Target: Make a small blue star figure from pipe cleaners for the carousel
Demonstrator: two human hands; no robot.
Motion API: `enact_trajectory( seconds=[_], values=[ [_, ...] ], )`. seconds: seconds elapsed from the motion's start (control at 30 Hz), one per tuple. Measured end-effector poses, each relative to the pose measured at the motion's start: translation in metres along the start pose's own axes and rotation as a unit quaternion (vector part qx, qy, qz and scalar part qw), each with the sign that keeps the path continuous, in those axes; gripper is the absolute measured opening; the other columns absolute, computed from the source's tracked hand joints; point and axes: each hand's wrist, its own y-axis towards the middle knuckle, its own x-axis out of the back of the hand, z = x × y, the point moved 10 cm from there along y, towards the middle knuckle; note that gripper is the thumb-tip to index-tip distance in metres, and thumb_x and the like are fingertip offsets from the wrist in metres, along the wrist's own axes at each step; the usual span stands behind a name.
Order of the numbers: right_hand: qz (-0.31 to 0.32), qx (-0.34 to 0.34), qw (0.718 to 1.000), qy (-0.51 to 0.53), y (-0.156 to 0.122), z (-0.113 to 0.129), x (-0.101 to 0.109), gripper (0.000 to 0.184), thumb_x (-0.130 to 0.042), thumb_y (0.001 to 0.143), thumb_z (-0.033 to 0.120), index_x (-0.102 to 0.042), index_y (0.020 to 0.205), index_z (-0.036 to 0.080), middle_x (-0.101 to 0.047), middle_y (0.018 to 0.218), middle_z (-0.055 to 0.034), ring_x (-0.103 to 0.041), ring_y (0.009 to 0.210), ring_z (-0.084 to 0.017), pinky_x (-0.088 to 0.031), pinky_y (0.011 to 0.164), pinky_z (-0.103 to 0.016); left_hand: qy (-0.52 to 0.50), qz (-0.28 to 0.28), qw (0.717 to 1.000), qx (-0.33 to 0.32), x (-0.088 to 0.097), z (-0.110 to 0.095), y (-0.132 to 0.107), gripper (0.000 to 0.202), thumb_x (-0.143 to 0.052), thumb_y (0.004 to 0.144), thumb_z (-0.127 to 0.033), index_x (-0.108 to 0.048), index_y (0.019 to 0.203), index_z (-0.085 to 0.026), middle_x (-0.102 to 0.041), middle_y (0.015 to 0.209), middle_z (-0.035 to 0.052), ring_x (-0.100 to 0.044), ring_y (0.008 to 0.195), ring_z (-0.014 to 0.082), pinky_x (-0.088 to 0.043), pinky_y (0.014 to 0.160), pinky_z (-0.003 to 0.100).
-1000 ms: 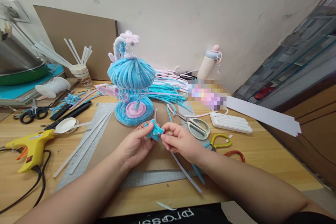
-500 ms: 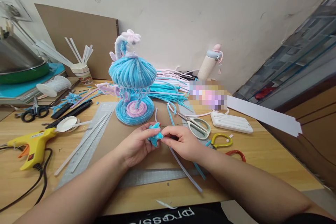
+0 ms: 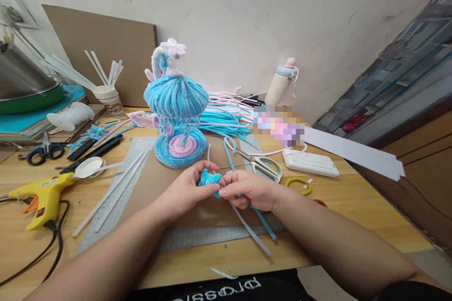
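Observation:
My left hand (image 3: 193,187) is closed around a small blue fuzzy piece of bent pipe cleaner (image 3: 209,178), thumb across its near side. The fingers of my right hand (image 3: 243,189) pinch the right end of the same piece, close to my left thumb. Both hands are held over a brown cardboard sheet (image 3: 148,197). Beyond them stands a blue and pink pipe-cleaner lamp (image 3: 176,96) with a pleated shade and a round coiled base. A blue pipe cleaner (image 3: 264,223) and a pale lilac one (image 3: 251,233) lie below my right hand.
Scissors with pale handles (image 3: 265,168) lie beyond my right hand, near a yellow-handled tool (image 3: 299,185) and a white power bank (image 3: 310,163). A yellow glue gun (image 3: 44,200), glue sticks (image 3: 113,193) and black scissors (image 3: 45,150) are at left. Blue pipe cleaners (image 3: 222,124) are piled behind.
My left fingers have curled over the top of the blue piece, and the piece has turned. My right hand has shifted slightly down, its fingers still at the piece's right end.

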Motion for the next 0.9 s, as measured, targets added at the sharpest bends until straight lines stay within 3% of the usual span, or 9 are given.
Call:
enact_trajectory(
  seconds=[0.1,0.2,0.37,0.47,0.63,0.8,0.9],
  values=[
    [-0.114,0.1,0.974,-0.166,-0.004,0.022,0.016,0.013,-0.066,0.074,0.024,-0.057,0.077,0.016,-0.049,0.062,0.0053,-0.039,0.05,-0.006,-0.028,0.048,-0.02,0.071,-0.075,0.994,-0.029,0.015,-0.003,0.0,0.031,-0.071,0.073,-0.025,-0.055,0.099,-0.018,-0.058,0.091,0.0006,-0.053,0.081,0.0144,-0.04,0.073,0.026],
    [-0.205,0.199,0.884,-0.369,-0.016,0.047,0.015,0.002,-0.062,0.077,0.018,-0.061,0.076,0.016,-0.06,0.074,0.0004,-0.052,0.069,-0.012,-0.037,0.063,-0.024,0.057,-0.114,0.992,0.001,0.022,0.008,0.0,0.032,-0.073,0.07,-0.03,-0.053,0.092,-0.017,-0.058,0.079,-0.0014,-0.05,0.07,0.0128,-0.038,0.062,0.025],
    [-0.202,0.302,0.745,-0.559,-0.029,0.064,-0.009,0.007,-0.056,0.083,0.012,-0.061,0.084,0.016,-0.061,0.079,-0.0018,-0.055,0.072,-0.014,-0.036,0.063,-0.025,-0.059,-0.147,0.985,0.071,0.025,0.027,-0.002,0.037,-0.081,0.062,-0.032,-0.053,0.082,-0.017,-0.057,0.067,-0.0041,-0.049,0.057,0.0096,-0.035,0.053,0.022],
    [-0.197,0.354,0.678,-0.613,-0.038,0.071,-0.017,0.011,-0.05,0.088,0.013,-0.061,0.088,0.016,-0.06,0.081,-0.0038,-0.055,0.073,-0.015,-0.036,0.062,-0.026,-0.136,-0.127,0.976,0.11,0.018,0.032,-0.004,0.035,-0.083,0.06,-0.029,-0.059,0.081,-0.015,-0.06,0.066,-0.0036,-0.053,0.057,0.0093,-0.039,0.054,0.021],
    [-0.215,0.418,0.634,-0.613,-0.051,0.082,-0.02,0.016,-0.045,0.093,0.018,-0.06,0.089,0.016,-0.061,0.079,-0.0052,-0.055,0.072,-0.015,-0.039,0.063,-0.026,-0.237,-0.045,0.956,0.166,-0.001,0.035,-0.007,0.027,-0.084,0.06,-0.026,-0.071,0.077,-0.009,-0.07,0.074,0.0037,-0.06,0.07,0.0116,-0.049,0.071,0.024],
    [-0.226,0.438,0.582,-0.647,-0.057,0.079,-0.029,0.018,-0.045,0.093,0.018,-0.062,0.088,0.017,-0.063,0.078,-0.0063,-0.056,0.071,-0.017,-0.04,0.063,-0.027,-0.283,-0.045,0.943,0.171,-0.006,0.04,-0.006,0.021,-0.084,0.061,-0.024,-0.074,0.075,-0.012,-0.072,0.072,0.003,-0.061,0.068,0.0113,-0.048,0.066,0.021],
    [-0.23,0.448,0.585,-0.636,-0.06,0.077,-0.031,0.018,-0.046,0.091,0.016,-0.063,0.096,0.018,-0.066,0.084,-0.0081,-0.059,0.076,-0.018,-0.043,0.067,-0.029,-0.313,-0.053,0.936,0.153,-0.007,0.039,-0.005,0.019,-0.083,0.063,-0.024,-0.074,0.075,-0.012,-0.072,0.071,0.0028,-0.062,0.066,0.0112,-0.048,0.064,0.021]
  ],
)
